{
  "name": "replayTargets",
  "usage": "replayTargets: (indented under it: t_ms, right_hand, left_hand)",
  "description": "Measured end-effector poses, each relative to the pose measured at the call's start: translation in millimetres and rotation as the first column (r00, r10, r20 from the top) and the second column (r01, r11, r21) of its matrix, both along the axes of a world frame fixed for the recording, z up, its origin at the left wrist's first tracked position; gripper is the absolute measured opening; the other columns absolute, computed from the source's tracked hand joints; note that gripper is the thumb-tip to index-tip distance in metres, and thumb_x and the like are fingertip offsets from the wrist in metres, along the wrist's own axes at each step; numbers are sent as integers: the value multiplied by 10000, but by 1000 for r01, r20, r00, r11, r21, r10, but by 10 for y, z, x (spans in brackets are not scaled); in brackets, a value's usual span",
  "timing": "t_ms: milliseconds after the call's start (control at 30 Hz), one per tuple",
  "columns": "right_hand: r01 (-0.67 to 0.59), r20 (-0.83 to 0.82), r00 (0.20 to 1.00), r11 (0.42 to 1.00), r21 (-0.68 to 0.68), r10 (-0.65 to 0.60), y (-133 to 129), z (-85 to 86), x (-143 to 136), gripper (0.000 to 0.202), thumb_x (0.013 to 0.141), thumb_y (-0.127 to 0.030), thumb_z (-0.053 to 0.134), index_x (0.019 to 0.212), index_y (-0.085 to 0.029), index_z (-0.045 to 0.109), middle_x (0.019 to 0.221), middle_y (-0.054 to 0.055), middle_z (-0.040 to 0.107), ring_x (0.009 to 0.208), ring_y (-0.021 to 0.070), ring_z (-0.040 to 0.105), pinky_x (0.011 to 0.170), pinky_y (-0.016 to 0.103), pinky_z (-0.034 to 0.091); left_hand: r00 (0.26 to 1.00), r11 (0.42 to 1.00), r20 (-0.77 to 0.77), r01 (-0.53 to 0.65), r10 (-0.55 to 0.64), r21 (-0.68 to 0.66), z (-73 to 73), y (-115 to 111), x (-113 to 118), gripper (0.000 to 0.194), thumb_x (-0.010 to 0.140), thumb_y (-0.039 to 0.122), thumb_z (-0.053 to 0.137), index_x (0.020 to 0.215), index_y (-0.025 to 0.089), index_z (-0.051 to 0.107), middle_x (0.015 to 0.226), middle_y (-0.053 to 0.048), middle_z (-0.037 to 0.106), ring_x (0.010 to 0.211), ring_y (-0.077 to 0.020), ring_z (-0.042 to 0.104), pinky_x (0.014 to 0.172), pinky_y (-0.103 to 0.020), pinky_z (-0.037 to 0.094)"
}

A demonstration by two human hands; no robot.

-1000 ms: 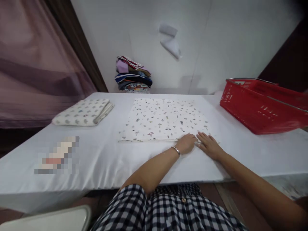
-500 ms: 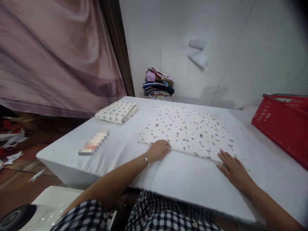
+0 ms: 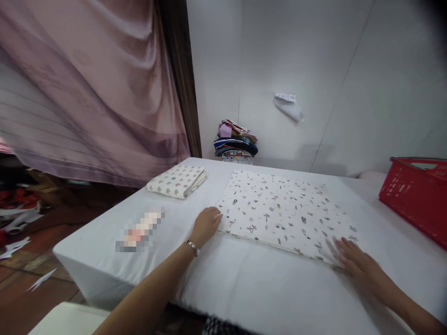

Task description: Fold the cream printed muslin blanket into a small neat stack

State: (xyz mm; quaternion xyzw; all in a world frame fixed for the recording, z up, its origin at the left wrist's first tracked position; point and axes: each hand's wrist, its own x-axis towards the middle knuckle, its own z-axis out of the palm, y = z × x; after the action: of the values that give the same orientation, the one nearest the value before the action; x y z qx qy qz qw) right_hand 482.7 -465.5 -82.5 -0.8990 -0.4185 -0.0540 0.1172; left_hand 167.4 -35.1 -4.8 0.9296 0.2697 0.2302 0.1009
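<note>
One printed cloth lies flat on the tabletop, long axis running left to right, right end angled nearer. Two hands attend it: left hand, fingers partly curled at the left edge, grip indeterminable; right hand, fingers extended at the near right corner, grasping nothing. One folded cloth sits left; one red basket, right.

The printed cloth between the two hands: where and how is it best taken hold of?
Probably by both near corners, from the near side, pinching the layers together: the printed cloth lies flat, its layered near edge facing the camera, with the left hand and right hand each close to one corner.
</note>
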Motion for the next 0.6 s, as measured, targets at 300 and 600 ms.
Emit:
replayTargets:
  t_ms: [300,600]
  right_hand:
    - [-9,138,990,994,-108,24,-279,-314,337,504,848,-463,290,1203,-326,620,1427,48,418,1328,349,330,934,631,393]
    - [65,36,997,997,-42,-63,-19,-58,408,559,803,-589,335,1146,-287,657,1336,101,522,1245,399,434,863,648,444]
  left_hand:
    - [960,985,-243,-159,137,-74,-305,225,139,448,920,348,351,1335,194,427,1417,-109,438,1340,-244,336,1090,-469,243]
    - [949,948,-115,-304,293,-95,-182,218,120,434,918,437,347,1155,151,570,1026,-101,659,979,-243,585,853,-375,433]
